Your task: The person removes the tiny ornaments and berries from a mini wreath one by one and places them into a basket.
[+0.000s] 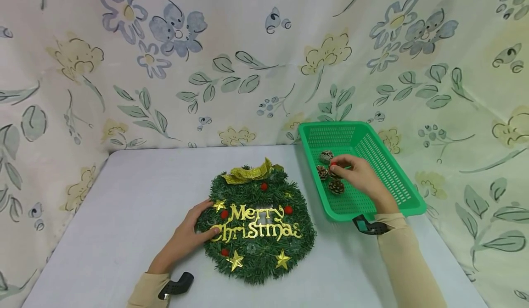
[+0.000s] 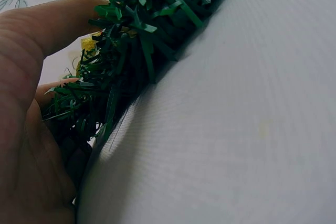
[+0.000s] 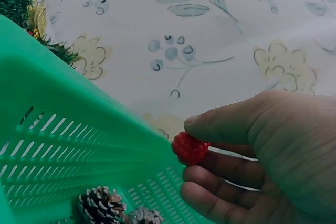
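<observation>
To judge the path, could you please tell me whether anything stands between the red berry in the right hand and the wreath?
The left wall of the green basket lies between the red berry in the right hand and the wreath; whether the berry clears the rim, I cannot tell. Nothing else visible blocks the way.

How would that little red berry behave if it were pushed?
The red berry would probably roll, being roundish. Its bumpy surface may give the fingers some grip, though its shine suggests it could be slightly slippery.
</observation>
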Available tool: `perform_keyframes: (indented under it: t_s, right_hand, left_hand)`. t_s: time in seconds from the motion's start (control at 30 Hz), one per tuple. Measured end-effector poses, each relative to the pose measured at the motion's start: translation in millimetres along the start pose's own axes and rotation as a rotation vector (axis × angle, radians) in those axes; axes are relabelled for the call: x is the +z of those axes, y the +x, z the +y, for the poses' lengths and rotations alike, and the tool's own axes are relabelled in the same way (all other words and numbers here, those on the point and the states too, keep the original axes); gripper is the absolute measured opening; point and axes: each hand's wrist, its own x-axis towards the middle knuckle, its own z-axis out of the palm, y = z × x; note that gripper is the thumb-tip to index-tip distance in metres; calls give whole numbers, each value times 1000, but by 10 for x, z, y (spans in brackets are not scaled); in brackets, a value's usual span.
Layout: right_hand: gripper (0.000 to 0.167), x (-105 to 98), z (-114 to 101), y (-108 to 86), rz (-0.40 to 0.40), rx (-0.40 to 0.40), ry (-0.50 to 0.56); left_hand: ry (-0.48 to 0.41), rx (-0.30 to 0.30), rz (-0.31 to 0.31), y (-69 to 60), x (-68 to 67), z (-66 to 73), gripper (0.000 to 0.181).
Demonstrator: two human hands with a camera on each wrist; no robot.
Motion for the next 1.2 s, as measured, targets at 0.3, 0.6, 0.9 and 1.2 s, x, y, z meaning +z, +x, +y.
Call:
perform_keyframes:
  t_s: [0.3, 0.6, 0.9, 1.2]
  right_hand:
    - [33, -46, 11, 88, 0, 17, -4]
    - [42, -78, 18, 163, -24, 32, 7]
    - [40, -77, 61, 225, -38, 54, 25]
    - [43, -65, 117, 281, -52, 53, 25]
  left_hand:
    - [7, 7, 0, 8, -1, -3, 81]
    - [-1, 19, 3, 2, 4, -7, 80]
    - [-2, 26, 9, -2, -2, -15, 79]
    - [-3, 22, 9, -3, -4, 4, 79]
